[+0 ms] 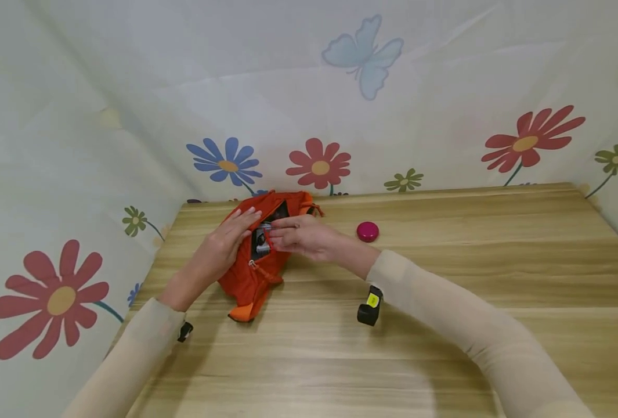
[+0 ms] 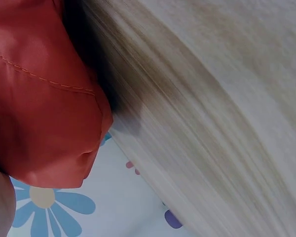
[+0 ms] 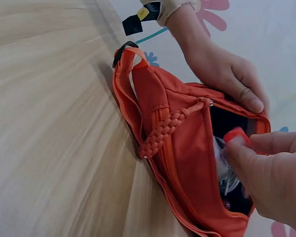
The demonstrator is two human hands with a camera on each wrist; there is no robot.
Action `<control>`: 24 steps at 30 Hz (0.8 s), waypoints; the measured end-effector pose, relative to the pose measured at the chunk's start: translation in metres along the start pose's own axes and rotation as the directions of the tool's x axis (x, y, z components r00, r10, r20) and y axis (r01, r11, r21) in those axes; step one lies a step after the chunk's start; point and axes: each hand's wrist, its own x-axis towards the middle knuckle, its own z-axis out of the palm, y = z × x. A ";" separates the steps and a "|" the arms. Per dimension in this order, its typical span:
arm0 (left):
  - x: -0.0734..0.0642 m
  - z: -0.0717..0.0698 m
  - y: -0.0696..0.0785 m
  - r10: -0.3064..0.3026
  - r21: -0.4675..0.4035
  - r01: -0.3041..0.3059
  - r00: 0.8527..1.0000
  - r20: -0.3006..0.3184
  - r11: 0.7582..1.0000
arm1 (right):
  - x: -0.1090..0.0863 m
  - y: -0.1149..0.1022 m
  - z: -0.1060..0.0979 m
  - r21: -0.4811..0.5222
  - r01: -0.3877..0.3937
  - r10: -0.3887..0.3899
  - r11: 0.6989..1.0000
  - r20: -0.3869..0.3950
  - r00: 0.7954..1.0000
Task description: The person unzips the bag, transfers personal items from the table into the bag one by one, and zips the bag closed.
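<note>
A red-orange waist bag (image 1: 238, 281) lies on the table with its zip pocket gaping. My left hand (image 1: 222, 244) rests along the bag's left rim, fingers mostly straight; the right wrist view shows this hand (image 3: 227, 74) at the pocket's far edge. At the opening, my right hand (image 1: 309, 237) pinches a small red object (image 3: 237, 136) between thumb and fingers; its kind is mostly hidden. Inside the pocket are a whitish cable (image 3: 229, 180) and a dark-and-silver item (image 1: 261, 241). In the left wrist view only the bag's end (image 2: 44, 118) and a sliver of hand show.
A round magenta case (image 1: 368, 231) sits on the wooden table (image 1: 470, 244), right of the bag. A braided zip pull (image 3: 163, 133) hangs from the bag. Behind the table's back edge stands a flower-printed cloth wall (image 1: 267, 87).
</note>
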 end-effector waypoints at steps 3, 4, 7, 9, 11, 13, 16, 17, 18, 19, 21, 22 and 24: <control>0.001 0.000 0.000 -0.002 -0.002 0.002 1.000 -0.012 1.000 | -0.003 -0.001 0.000 -0.105 0.057 -0.053 0.993 0.036 0.998; 0.001 0.000 0.000 0.000 -0.003 0.000 1.000 -0.014 1.000 | -0.004 -0.001 -0.001 -0.188 0.086 -0.078 0.978 0.051 0.996; 0.001 0.000 -0.001 0.006 -0.013 -0.006 1.000 -0.019 1.000 | -0.008 0.001 -0.004 -0.524 0.200 -0.175 0.828 0.097 0.980; 0.000 0.000 0.000 0.005 -0.026 -0.006 1.000 -0.025 1.000 | -0.014 0.002 -0.008 -0.720 0.251 -0.236 0.647 0.123 0.964; 0.000 0.001 -0.001 0.002 -0.034 -0.003 0.999 -0.032 0.999 | -0.020 0.001 -0.014 -0.841 0.263 -0.289 0.472 0.134 0.948; 0.000 0.002 -0.001 0.001 -0.042 -0.003 0.999 -0.040 0.999 | -0.027 -0.002 -0.023 -0.898 0.243 -0.314 0.366 0.127 0.941; 0.000 0.002 -0.001 0.006 -0.041 -0.008 0.999 -0.040 0.999 | -0.039 -0.008 -0.042 -0.937 0.220 -0.351 0.272 0.117 0.929; -0.001 0.002 -0.001 0.008 -0.036 -0.010 0.999 -0.036 0.999 | -0.043 -0.009 -0.049 -0.944 0.218 -0.368 0.246 0.117 0.922; -0.001 0.003 -0.001 0.011 -0.030 -0.012 0.999 -0.031 0.999 | -0.048 -0.011 -0.057 -0.951 0.223 -0.385 0.213 0.128 0.914; -0.001 0.003 -0.001 0.013 -0.023 -0.014 1.000 -0.024 1.000 | -0.052 -0.011 -0.064 -0.957 0.231 -0.403 0.173 0.145 0.903; -0.002 0.003 -0.001 0.021 -0.007 -0.021 1.000 -0.012 1.000 | -0.060 -0.012 -0.079 -0.965 0.246 -0.434 0.089 0.185 0.882; -0.002 0.003 -0.002 0.027 -0.003 -0.027 1.000 -0.008 1.000 | -0.064 -0.012 -0.086 -0.967 0.254 -0.444 0.038 0.211 0.871; -0.002 0.003 -0.002 0.037 0.000 -0.037 0.999 -0.005 0.999 | -0.070 -0.011 -0.099 -0.957 0.283 -0.447 -0.071 0.284 0.848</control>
